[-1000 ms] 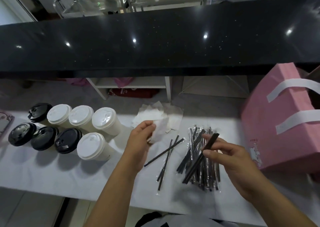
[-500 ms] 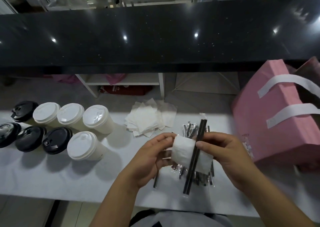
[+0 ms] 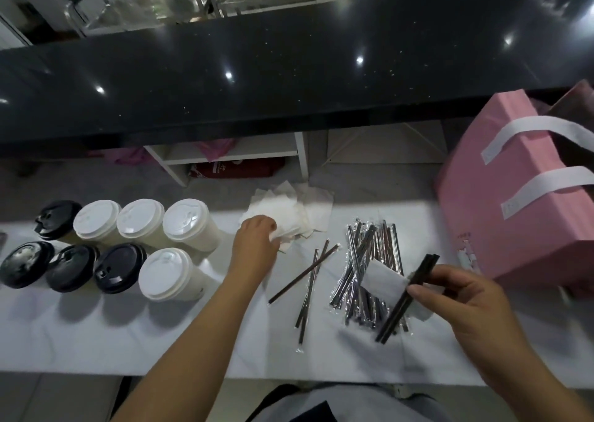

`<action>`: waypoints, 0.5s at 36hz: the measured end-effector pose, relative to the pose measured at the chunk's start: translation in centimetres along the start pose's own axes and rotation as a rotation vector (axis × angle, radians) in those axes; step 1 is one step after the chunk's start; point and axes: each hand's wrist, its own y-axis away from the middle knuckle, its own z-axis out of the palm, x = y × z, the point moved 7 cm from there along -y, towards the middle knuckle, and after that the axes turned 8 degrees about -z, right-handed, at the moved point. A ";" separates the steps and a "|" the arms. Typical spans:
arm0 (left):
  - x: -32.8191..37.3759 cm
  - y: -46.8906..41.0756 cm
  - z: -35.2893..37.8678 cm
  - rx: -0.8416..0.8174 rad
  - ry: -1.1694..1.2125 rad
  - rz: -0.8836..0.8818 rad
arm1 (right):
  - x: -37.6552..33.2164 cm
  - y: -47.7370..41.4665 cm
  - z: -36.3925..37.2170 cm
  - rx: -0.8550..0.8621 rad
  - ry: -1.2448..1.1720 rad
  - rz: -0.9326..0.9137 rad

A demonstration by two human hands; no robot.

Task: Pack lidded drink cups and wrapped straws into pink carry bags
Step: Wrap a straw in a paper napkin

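My right hand (image 3: 456,299) pinches a pair of wrapped black straws (image 3: 405,299) together with a folded white napkin (image 3: 384,281), held above the pile of wrapped straws (image 3: 366,270). My left hand (image 3: 255,248) rests on the stack of white napkins (image 3: 289,209), fingers curled onto the top sheet. Several lidded cups (image 3: 167,273), some with white lids and some with black (image 3: 119,269), stand at the left. A pink carry bag (image 3: 514,209) with white handles stands at the right.
Three loose wrapped straws (image 3: 310,277) lie on the white counter (image 3: 96,334) between my hands. A raised black countertop (image 3: 289,77) runs across the back, with a white shelf (image 3: 238,157) below it.
My hands have parted. The right hand carried the napkin and straws to the right; the left hand let go and went back to the napkin stack.
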 end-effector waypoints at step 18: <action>0.9 3.6 -4.0 -0.185 0.948 -0.338 | -0.7 -0.1 1.0 -0.048 0.050 0.004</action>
